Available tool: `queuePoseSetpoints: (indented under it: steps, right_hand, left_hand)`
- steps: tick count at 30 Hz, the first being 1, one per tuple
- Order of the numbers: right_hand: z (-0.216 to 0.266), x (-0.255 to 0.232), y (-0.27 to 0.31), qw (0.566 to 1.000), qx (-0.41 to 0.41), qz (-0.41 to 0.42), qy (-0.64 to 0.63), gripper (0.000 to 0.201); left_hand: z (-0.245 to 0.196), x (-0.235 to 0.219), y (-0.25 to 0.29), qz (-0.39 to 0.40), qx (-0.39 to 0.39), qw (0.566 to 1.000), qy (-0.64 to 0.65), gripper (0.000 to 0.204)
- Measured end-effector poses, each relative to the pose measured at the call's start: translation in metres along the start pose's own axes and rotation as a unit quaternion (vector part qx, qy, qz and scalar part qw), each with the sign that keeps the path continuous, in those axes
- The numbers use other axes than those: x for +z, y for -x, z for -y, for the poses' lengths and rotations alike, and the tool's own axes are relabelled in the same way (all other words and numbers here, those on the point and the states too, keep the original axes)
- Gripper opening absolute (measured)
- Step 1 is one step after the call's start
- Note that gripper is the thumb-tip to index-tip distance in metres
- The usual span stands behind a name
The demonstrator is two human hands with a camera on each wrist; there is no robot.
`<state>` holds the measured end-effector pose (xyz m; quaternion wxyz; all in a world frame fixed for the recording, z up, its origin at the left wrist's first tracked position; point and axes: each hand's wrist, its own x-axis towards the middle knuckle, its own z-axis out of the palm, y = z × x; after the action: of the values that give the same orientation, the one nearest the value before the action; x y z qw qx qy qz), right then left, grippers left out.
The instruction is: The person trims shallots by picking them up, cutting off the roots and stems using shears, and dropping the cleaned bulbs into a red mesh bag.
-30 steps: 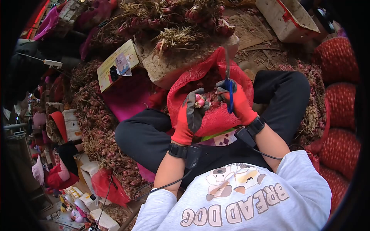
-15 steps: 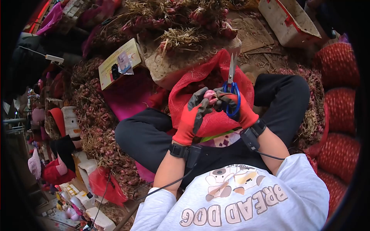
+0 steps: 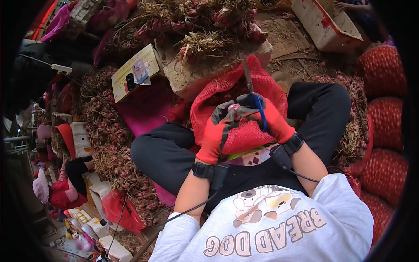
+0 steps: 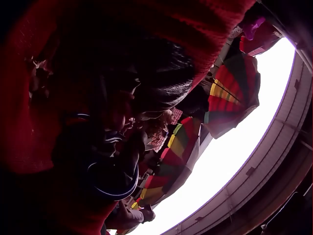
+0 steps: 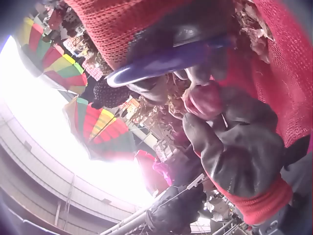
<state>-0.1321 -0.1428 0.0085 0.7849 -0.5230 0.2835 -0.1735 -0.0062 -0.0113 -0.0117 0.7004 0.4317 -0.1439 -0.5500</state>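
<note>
In the head view, my gloved left hand [image 3: 219, 126] pinches a pink shallot [image 3: 234, 107] between thumb and fingers, over an open red mesh bag [image 3: 251, 139]. My gloved right hand [image 3: 273, 117] holds blue-handled scissors [image 3: 263, 114], with its fingertips right at the shallot. The blades point away from the body, over the bag's far side. From the right wrist, the shallot [image 5: 203, 101] shows between both hands' dark fingertips, and a blue handle loop [image 5: 161, 62] lies across the right hand. The left wrist view is very dark.
Bunches of dried shallots [image 3: 205, 43] lie on a pale block [image 3: 183, 76] beyond the bag. A yellowish board [image 3: 122, 85] with small items is at left, beside heaped shallots [image 3: 109, 131]. Full red sacks [image 3: 384, 122] are stacked at right; a foam box [image 3: 327, 30] stands behind.
My right hand has come in from the right to the shallot. The scissors showed their flat side half a second ago and are now turned edge-on. My left hand keeps hold of the shallot.
</note>
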Motion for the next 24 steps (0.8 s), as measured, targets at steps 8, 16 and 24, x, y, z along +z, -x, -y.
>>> queuePoseSetpoints:
  steps: [8, 16, 24]
  right_hand:
    - [-0.003, -0.011, 0.003, 0.996, -0.016, 0.032, 0.083, 0.027]
    - [-0.008, -0.013, 0.006, 0.995, -0.048, 0.003, 0.082, 0.030]
    - [-0.001, -0.014, -0.004, 0.847, -0.296, -0.003, 0.441, 0.028]
  left_hand:
    - [-0.002, 0.014, 0.007, -0.040, 0.010, 0.979, -0.200, 0.040]
    - [0.004, 0.021, 0.002, -0.025, 0.141, 0.950, -0.278, 0.044]
    - [0.010, 0.006, -0.002, 0.010, 0.209, 0.845, -0.492, 0.037]
